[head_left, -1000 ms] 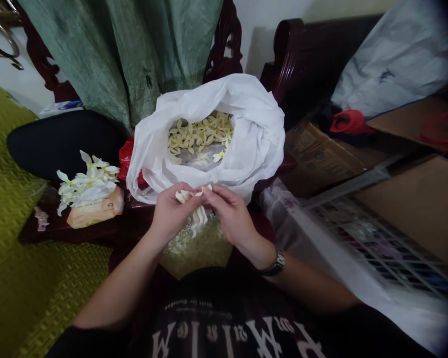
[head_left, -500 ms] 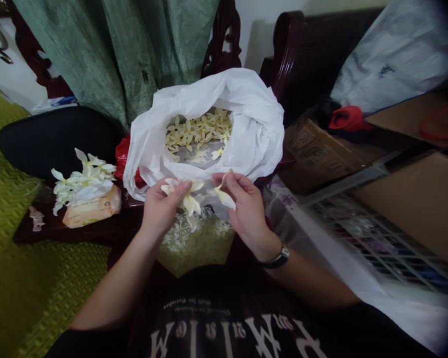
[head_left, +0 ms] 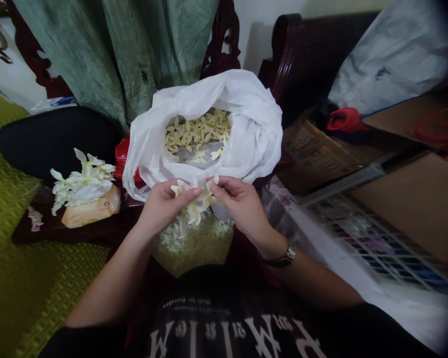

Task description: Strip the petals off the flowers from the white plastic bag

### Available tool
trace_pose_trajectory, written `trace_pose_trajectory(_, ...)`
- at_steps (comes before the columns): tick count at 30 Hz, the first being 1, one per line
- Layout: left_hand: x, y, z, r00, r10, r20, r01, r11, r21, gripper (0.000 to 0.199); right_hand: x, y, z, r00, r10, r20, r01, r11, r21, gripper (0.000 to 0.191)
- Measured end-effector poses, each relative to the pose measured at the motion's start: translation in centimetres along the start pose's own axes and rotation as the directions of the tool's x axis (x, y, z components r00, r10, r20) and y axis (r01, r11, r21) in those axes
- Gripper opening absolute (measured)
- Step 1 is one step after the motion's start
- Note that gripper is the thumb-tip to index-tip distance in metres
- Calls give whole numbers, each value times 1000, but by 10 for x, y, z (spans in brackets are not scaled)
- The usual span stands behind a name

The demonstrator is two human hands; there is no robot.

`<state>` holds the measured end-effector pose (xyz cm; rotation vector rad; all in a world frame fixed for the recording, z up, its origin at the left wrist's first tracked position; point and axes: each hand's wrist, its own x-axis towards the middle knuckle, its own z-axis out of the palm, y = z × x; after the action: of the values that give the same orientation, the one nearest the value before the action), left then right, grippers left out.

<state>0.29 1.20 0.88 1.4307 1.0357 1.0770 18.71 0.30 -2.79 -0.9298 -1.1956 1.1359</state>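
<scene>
Between my hands is a white flower [head_left: 194, 211] with long petals. My left hand [head_left: 166, 201] is closed on it, thumb laid across the top. My right hand [head_left: 239, 199] pinches a pale petal or small blossom [head_left: 211, 188] close beside the left thumb; whether it is joined to the flower I cannot tell. Just beyond both hands stands a white plastic bag [head_left: 256, 144], its mouth open. Many cream-yellow blossoms [head_left: 197, 130] lie inside the bag. Below my hands, more white flower pieces [head_left: 175, 236] are scattered in my lap area.
To the left, a bunch of white flowers [head_left: 80, 179] rests on an orange-and-white tissue pack [head_left: 91, 209] on a dark wooden bench [head_left: 52, 233]. A black cushion [head_left: 56, 141] is behind it. Cardboard boxes [head_left: 317, 149] and a white wire rack [head_left: 373, 238] stand at the right.
My right hand has moved left, to the flower in my left hand. The petal it held hanging apart now sits beside that flower.
</scene>
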Motion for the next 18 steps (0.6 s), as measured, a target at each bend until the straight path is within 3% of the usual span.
trace_pose_trajectory(4,3,-1,-2,1000,-17,23,17,999,-34,24,-3,-4,-2,998,-15,60,17,999,-34,27)
trace_pose_trajectory(10,4,3,-9,994,5,106,-12,998,60,25,-9,-22,-7,990,-106,90,120,979,-165,57)
trace_pose_trajectory(12,3,6,-8,989,41,140,-61,987,146,24,-9,-27,-5,984,-154,94,173,957,-234,48)
trace_pose_trajectory(15,1,10,-3,981,82,178,-125,961,248,20,-7,-26,1,973,-196,119,222,935,-275,18)
trace_pose_trajectory(18,0,11,1,978,104,183,-152,949,277,19,-5,-17,6,973,-220,72,230,947,-223,16)
